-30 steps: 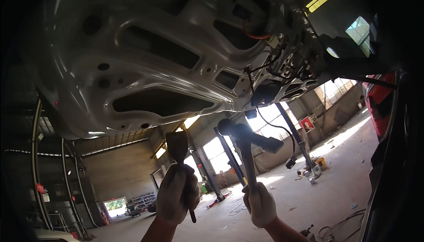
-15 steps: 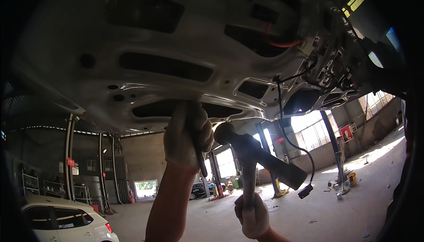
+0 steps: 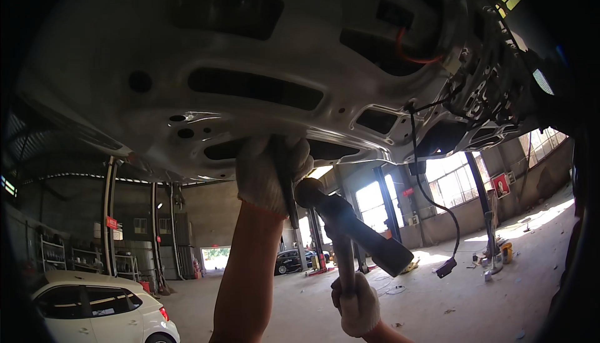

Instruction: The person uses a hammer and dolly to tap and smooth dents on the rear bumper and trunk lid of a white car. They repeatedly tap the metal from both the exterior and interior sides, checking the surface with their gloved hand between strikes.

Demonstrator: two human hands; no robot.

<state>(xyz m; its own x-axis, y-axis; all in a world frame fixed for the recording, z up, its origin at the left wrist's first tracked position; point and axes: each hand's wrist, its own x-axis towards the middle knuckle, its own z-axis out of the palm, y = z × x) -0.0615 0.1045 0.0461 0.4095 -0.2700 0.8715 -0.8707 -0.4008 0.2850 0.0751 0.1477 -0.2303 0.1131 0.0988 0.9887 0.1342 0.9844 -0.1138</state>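
Observation:
Overhead hangs the bare metal underside of a raised car lid (image 3: 250,115), with several cut-out openings. My left hand (image 3: 265,177), in a whitish work glove, reaches up to an opening near its lower edge. The fingers wrap round a dark narrow metal bar (image 3: 289,196), whose lower end sticks out below the fist; its upper end is hidden. Lower and to the right, my right hand (image 3: 359,308), also gloved, grips the handle of a hammer (image 3: 359,221). The hammer's rounded face is close beside the bar; I cannot tell whether they touch.
A black cable (image 3: 422,186) with a connector dangles from the lid on the right. A white car (image 3: 87,308) stands at lower left, a dark car (image 3: 289,262) farther off. Lift posts (image 3: 480,186) rise from the concrete floor (image 3: 250,305). Shelves (image 3: 53,249) line the left wall.
The hammer head has moved left, closer to the bar in my left hand. The lid and the background have shifted rightward in the picture. Both grips stay the same.

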